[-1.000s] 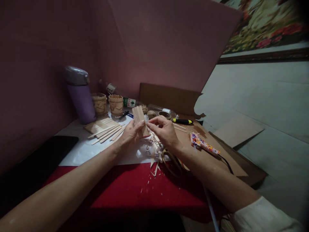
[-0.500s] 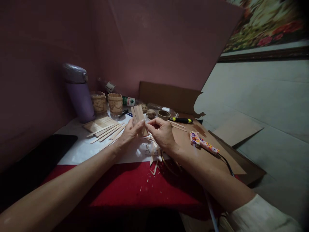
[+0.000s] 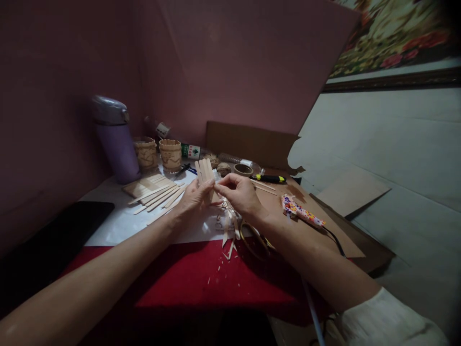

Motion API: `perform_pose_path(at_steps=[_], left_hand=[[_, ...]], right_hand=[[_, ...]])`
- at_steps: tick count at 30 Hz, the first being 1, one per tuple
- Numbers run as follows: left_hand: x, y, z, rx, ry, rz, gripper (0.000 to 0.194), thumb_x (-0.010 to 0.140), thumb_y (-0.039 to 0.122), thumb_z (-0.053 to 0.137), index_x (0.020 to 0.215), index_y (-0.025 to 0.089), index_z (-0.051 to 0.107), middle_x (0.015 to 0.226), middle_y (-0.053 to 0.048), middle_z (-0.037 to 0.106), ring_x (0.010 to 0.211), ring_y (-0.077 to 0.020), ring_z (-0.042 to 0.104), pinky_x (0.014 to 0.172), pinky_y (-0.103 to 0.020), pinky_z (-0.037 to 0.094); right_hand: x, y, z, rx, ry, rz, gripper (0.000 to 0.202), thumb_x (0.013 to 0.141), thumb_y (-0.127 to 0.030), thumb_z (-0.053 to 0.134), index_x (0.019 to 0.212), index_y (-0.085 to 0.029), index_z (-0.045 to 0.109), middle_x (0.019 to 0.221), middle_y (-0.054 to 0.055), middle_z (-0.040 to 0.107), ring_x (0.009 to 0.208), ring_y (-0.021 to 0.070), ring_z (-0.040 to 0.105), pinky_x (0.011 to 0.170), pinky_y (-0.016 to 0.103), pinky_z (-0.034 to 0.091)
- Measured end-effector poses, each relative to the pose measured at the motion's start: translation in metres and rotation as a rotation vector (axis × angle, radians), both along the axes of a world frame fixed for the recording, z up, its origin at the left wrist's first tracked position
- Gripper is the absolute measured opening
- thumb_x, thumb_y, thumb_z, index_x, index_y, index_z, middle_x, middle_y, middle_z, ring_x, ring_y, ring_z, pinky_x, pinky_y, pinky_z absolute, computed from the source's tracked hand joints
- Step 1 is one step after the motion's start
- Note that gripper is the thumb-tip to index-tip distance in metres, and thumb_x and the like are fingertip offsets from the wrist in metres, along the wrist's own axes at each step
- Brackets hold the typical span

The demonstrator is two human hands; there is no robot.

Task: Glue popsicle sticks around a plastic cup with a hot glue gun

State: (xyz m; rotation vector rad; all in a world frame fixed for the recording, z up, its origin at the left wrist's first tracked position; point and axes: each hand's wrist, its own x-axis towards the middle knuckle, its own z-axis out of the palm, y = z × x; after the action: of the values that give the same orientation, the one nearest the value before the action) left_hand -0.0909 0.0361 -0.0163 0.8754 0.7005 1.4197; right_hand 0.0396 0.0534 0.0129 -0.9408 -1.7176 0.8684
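Note:
Upright in my left hand [image 3: 191, 201] is a row of wooden craft sticks [image 3: 204, 170], set side by side with their rounded ends up. My left thumb presses across their front. My right hand [image 3: 240, 194] is pinched at the right edge of this row; whatever lies between its fingertips is too small to make out. Beneath the hands lie split stick scraps [image 3: 226, 229]. Scissors [image 3: 255, 242] with gold-coloured handles rest by my right wrist, partly hidden by it.
Loose craft sticks [image 3: 160, 198] fan out on the left. Behind stand a purple bottle [image 3: 117, 149] and two wood-covered cups [image 3: 170, 156]. To the right are a tape roll [image 3: 244, 169], a utility knife [image 3: 270, 179] and a patterned glue gun [image 3: 300, 210] with a cord, on cardboard [image 3: 334, 242].
Both hands stay at the row of sticks, with my right fingertips shifted slightly left and down along its edge. The view has moved slightly, and more of the scissors shows.

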Motion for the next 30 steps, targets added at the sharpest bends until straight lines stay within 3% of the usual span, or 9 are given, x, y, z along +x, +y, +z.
perform_pose_path(at_steps=[4, 7, 11, 19, 30], left_hand=[[0.0, 0.0, 0.0, 0.025, -0.018, -0.003, 0.035, 0.072, 0.037, 0.078, 0.094, 0.018, 0.058, 0.086, -0.003, 0.064, 0.072, -0.0158, 0.061, 0.062, -0.033, 0.056], [0.0, 0.0, 0.001, 0.056, -0.04, 0.015, 0.033, 0.07, 0.035, 0.079, 0.091, 0.018, 0.06, 0.09, -0.003, 0.065, 0.079, -0.0176, 0.062, 0.064, -0.032, 0.055], [0.0, -0.001, 0.002, 0.064, -0.053, 0.003, 0.032, 0.073, 0.035, 0.076, 0.096, 0.018, 0.062, 0.093, -0.003, 0.065, 0.085, -0.0182, 0.061, 0.063, -0.029, 0.053], [0.0, -0.003, 0.002, 0.038, -0.059, 0.01, 0.033, 0.073, 0.034, 0.078, 0.095, 0.018, 0.059, 0.088, -0.001, 0.064, 0.079, -0.0156, 0.061, 0.065, -0.028, 0.052], [0.0, -0.003, 0.008, 0.017, -0.075, 0.049, 0.035, 0.069, 0.034, 0.081, 0.09, 0.018, 0.058, 0.083, 0.0, 0.063, 0.076, -0.0149, 0.06, 0.068, -0.032, 0.053]], right_hand=[[0.001, -0.001, -0.003, 0.079, -0.029, -0.059, 0.008, 0.076, -0.023, 0.066, 0.071, -0.018, 0.061, 0.065, -0.001, 0.06, 0.061, 0.0122, 0.054, 0.059, 0.027, 0.043], [0.006, -0.007, -0.006, 0.285, -0.114, -0.046, 0.012, 0.084, -0.017, 0.056, 0.081, -0.018, 0.067, 0.077, 0.003, 0.064, 0.072, 0.0148, 0.058, 0.068, 0.03, 0.046], [0.011, -0.015, -0.012, 0.544, -0.232, -0.004, 0.027, 0.083, -0.007, 0.049, 0.091, -0.018, 0.072, 0.085, 0.006, 0.059, 0.083, 0.0179, 0.056, 0.075, 0.032, 0.047], [0.008, -0.011, -0.022, 0.625, -0.214, -0.007, 0.03, 0.086, -0.006, 0.046, 0.091, -0.019, 0.073, 0.083, 0.005, 0.055, 0.084, 0.0192, 0.052, 0.077, 0.036, 0.047], [0.007, -0.009, -0.019, 0.651, -0.217, 0.01, 0.031, 0.083, -0.006, 0.047, 0.09, -0.02, 0.074, 0.083, 0.005, 0.055, 0.084, 0.019, 0.053, 0.076, 0.037, 0.049]])
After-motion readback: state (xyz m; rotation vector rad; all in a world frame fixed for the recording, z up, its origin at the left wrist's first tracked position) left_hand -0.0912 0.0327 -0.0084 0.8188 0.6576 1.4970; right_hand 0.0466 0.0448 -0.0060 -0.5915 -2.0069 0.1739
